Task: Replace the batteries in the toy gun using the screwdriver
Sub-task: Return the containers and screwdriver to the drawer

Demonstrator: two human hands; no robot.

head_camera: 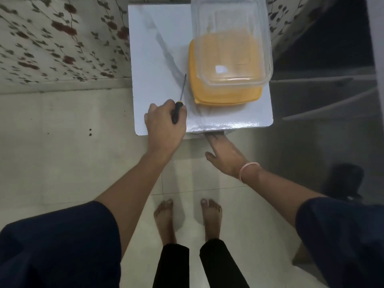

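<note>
Two hands at white table (153,59). Gripping screwdriver (177,111) by black handle in left hand (164,119), over tabletop's near-left corner, shaft aimed away, tip just beside yellow lid (207,96). Reaching right hand (224,154) under table's near edge, fingers straight, nothing seen in it, fingertips hidden. Pink bangle (248,169) on that wrist. Clear container (232,38) on yellow lid, right side of tabletop.
</note>
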